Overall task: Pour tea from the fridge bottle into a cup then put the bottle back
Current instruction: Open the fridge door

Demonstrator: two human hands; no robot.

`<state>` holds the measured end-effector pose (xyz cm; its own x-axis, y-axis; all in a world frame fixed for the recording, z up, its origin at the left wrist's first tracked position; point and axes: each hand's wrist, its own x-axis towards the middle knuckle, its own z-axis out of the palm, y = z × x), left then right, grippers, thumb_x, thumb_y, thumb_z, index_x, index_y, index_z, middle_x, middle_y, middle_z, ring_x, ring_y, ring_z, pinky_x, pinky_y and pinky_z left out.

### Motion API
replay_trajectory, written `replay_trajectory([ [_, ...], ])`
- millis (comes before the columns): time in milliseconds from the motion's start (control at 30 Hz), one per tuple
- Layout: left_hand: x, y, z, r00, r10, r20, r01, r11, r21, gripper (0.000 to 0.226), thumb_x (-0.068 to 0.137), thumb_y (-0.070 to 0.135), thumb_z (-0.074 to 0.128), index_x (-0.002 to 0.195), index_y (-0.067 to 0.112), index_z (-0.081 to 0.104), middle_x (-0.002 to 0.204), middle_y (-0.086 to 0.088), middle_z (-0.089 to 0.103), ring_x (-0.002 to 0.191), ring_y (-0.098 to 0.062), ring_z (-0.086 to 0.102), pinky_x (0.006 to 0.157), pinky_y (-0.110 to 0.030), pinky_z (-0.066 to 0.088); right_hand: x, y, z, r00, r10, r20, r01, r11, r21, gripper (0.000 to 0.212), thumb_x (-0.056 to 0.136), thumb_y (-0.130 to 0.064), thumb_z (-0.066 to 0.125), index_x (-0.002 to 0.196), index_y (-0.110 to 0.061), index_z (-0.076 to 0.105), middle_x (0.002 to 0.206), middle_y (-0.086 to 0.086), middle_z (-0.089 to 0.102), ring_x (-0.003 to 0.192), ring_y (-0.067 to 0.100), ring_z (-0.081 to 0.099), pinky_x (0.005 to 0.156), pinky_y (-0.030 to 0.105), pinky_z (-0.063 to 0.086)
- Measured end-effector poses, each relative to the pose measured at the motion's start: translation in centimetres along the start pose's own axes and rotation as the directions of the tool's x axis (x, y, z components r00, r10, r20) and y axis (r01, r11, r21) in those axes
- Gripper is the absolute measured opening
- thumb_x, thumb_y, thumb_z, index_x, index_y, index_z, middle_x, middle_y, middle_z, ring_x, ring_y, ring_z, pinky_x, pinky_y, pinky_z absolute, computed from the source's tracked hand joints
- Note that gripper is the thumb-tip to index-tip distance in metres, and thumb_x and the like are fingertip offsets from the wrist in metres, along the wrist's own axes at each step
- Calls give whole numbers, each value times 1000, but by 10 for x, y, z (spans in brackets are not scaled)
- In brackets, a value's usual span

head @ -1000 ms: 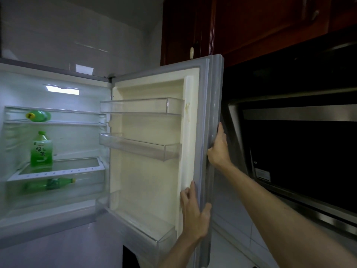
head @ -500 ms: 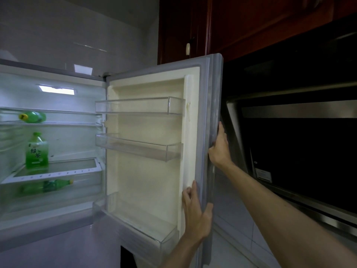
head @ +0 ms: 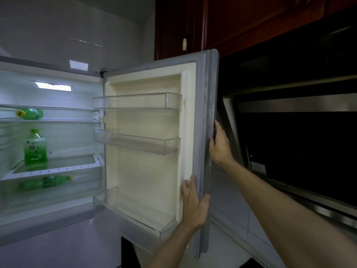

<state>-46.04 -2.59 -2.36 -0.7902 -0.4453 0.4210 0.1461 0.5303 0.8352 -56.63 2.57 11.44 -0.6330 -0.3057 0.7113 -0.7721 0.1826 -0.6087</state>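
The fridge stands open and lit. An upright green tea bottle [head: 35, 149] with a green cap stands on the glass shelf [head: 58, 168] at the left. A second green bottle [head: 31, 113] lies on the top shelf, and a third green bottle [head: 51, 181] lies in the drawer below. The fridge door [head: 146, 171] is swung out to the right. My left hand [head: 194, 204] grips its free edge low down, fingers on the inner liner and thumb round the edge. My right hand [head: 220, 146] rests higher up against the door's outer side, fingers straight. No cup is in view.
Clear door racks [head: 137, 101] hold nothing. A black and steel range hood [head: 289, 151] sits close behind the door on the right. Dark red wall cabinets [head: 231, 20] hang above. White tiled wall runs below the hood.
The view has drifted slightly right, so the fridge interior sits further left. Both hands stay at the same places on the door edge.
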Motion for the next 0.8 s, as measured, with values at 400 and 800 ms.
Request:
replay_trajectory([
  [400,-16,21,-55,996,-30,90,17,990,139,69,99,30,41,155,15,3,158,-9,10,146,-24,15,117,-35,13,-46,-32,-11,991,-34,131,62,974,-218,58,101,-15,43,153,-17,17,145,14,34,127,28,46,103,29,33],
  [800,-76,16,-188,999,-39,37,15,866,501,66,96,39,37,153,16,15,159,-7,18,145,-27,16,115,-42,21,-129,-91,52,923,167,347,-11,912,-410,54,104,-32,36,151,-10,20,153,15,30,138,33,33,112,47,33],
])
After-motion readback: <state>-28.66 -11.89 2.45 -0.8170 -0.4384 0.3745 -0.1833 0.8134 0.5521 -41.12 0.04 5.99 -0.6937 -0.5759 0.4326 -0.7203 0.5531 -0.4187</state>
